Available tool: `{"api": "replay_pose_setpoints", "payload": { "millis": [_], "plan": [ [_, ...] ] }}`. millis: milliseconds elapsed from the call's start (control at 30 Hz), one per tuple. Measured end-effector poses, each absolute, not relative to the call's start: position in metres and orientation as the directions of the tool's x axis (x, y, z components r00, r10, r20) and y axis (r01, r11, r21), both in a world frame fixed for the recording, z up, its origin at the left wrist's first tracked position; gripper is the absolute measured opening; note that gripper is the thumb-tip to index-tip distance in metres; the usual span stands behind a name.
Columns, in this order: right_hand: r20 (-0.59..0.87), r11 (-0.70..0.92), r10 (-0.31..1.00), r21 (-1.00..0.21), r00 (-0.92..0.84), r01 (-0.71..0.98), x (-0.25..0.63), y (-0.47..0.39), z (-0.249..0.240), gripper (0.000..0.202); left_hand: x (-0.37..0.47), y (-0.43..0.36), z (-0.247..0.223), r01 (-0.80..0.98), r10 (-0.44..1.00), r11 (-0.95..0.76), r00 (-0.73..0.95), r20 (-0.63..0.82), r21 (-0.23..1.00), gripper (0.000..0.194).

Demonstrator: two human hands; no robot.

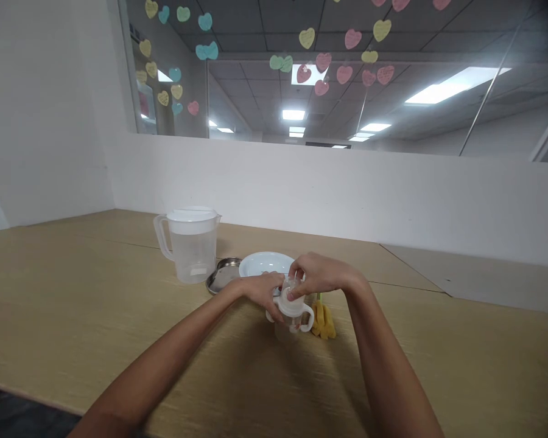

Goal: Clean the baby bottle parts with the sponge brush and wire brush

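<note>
A small baby bottle (296,321) with white side handles stands upright on the table in front of me. My left hand (262,291) wraps round its left side, fingers closed near the collar. From above, my right hand (318,274) pinches the clear cap (292,290) on top of the bottle between thumb and fingers. Whether the cap is seated or loose, I cannot tell. Just right of the bottle lies a yellow, lobed thing with a green stem (323,320), touched by neither hand.
Behind my hands is a white bowl (265,260), partly overlapping a round metal tray (219,281). A clear lidded pitcher (194,249) stands further left, handle to the left. The wooden table (95,292) runs back to a white wall (256,182) below a window.
</note>
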State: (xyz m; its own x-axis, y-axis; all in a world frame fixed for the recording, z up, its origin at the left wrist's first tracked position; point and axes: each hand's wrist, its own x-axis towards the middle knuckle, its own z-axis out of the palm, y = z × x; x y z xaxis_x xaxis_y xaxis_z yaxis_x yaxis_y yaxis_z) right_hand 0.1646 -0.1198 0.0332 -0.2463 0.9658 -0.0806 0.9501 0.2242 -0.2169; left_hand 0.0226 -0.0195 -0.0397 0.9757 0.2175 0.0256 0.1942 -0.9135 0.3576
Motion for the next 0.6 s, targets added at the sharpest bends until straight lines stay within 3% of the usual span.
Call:
{"api": "replay_pose_setpoints", "payload": {
  "millis": [467, 600],
  "plan": [
    [-0.129, 0.222, 0.952, -0.331, -0.277, 0.917, 0.1741, -0.1131, 0.0303, 0.044, 0.0201, -0.0224, -0.0373, 0.136, 0.172, -0.902, 0.984, 0.053, 0.409, 0.063],
    [-0.122, 0.194, 0.964, -0.274, -0.235, 0.942, 0.1688, -0.1159, 0.0316, 0.042, 0.0209, -0.0255, -0.0339, 0.190, 0.207, -0.900, 0.978, 0.000, 0.391, 0.057]
  ]
}}
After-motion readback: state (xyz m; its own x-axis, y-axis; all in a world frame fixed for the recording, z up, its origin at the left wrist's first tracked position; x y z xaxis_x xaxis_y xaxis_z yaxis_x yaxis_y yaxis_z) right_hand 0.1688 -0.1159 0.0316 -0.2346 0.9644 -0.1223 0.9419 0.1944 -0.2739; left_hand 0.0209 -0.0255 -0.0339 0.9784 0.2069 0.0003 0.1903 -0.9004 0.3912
